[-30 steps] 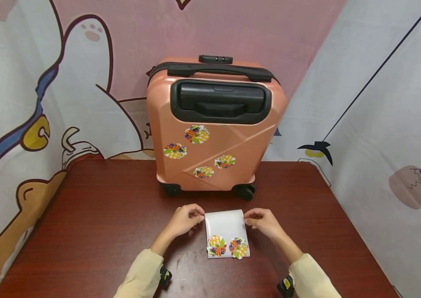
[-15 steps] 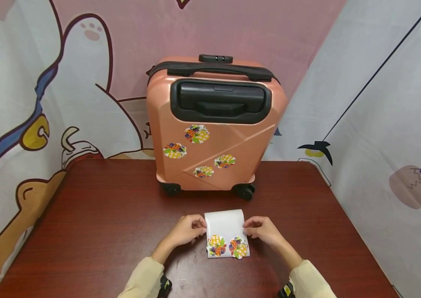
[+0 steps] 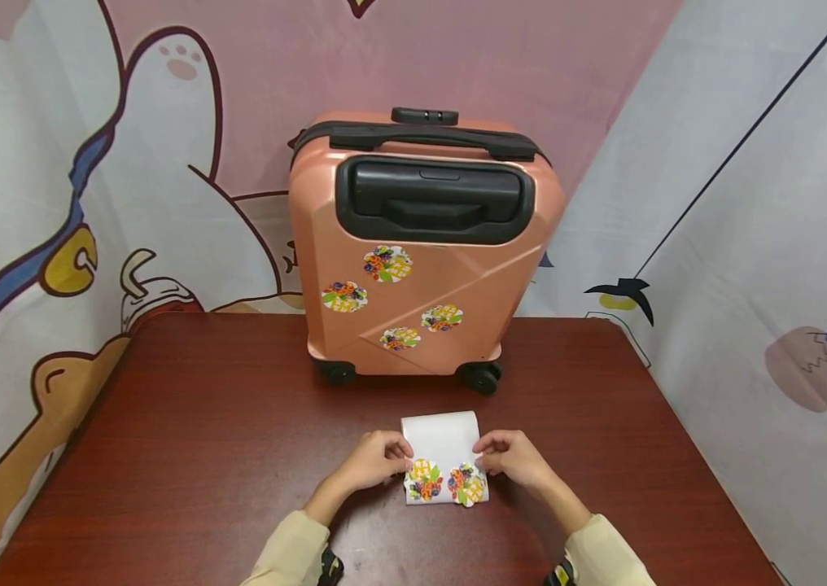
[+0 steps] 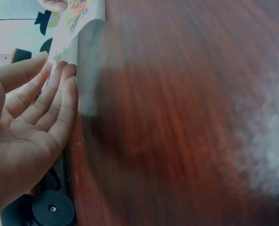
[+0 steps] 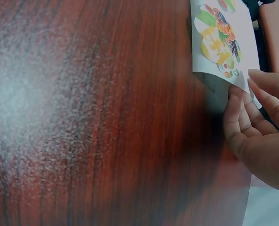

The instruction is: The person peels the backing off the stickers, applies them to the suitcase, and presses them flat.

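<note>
A white sticker sheet (image 3: 440, 433) lies on the table in front of the suitcase, with two fruit-patterned stickers, the left sticker (image 3: 424, 480) and the right sticker (image 3: 466, 485), along its near end. My left hand (image 3: 372, 461) holds the sheet's left edge between thumb and fingers. At the opposite edge, my right hand (image 3: 518, 458) pinches the sheet, thumb above and fingertips beneath in the right wrist view. Both wrist views show the sheet's near end (image 5: 210, 69) bowed up off the tabletop. An upright orange suitcase (image 3: 472, 268) bears several similar round stickers on its front.
The suitcase stands on black wheels (image 3: 482, 377) toward the back of the reddish-brown table (image 3: 223, 423). A cartoon-printed cloth (image 3: 531, 65) hangs behind and beside the table. Black wrist straps (image 3: 331, 567) sit at the sleeve cuffs.
Both hands have slid down the sheet's sides toward the stickers and inward onto its edges. The sheet's near end has shifted slightly. The suitcase has stayed put.
</note>
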The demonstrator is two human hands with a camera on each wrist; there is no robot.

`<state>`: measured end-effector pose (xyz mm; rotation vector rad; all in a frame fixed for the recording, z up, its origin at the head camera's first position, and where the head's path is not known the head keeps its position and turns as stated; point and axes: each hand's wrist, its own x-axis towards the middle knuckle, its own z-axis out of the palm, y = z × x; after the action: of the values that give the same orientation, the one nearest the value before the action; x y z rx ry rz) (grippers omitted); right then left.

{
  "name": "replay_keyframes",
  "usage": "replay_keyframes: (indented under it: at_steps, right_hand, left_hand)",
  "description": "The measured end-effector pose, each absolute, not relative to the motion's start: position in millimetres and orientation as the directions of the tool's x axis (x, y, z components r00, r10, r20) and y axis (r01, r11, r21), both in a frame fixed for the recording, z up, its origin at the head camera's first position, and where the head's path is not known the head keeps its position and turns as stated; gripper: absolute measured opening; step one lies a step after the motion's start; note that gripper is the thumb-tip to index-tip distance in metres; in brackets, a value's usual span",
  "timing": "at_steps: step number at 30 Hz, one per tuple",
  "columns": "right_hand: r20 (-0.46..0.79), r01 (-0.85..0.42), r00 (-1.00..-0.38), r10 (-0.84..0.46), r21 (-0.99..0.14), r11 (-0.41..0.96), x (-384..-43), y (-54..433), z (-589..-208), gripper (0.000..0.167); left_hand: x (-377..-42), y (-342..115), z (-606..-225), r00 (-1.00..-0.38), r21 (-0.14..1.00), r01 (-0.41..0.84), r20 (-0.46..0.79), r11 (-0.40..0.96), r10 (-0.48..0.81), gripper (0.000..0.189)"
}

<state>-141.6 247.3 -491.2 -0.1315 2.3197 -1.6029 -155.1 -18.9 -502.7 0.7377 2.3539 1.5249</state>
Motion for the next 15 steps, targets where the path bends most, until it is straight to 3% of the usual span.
replay_keyframes:
  at_steps: [15]
  right_hand:
    - [-0.178,0.111,-0.97,-0.167,-0.93,0.35,-146.4,244.1,-490.3,0.017]
  left_hand:
    - [-162.5,-15.1,-506.0,-0.9,0.917,0.256,0.11,0.307,0.421,0.011]
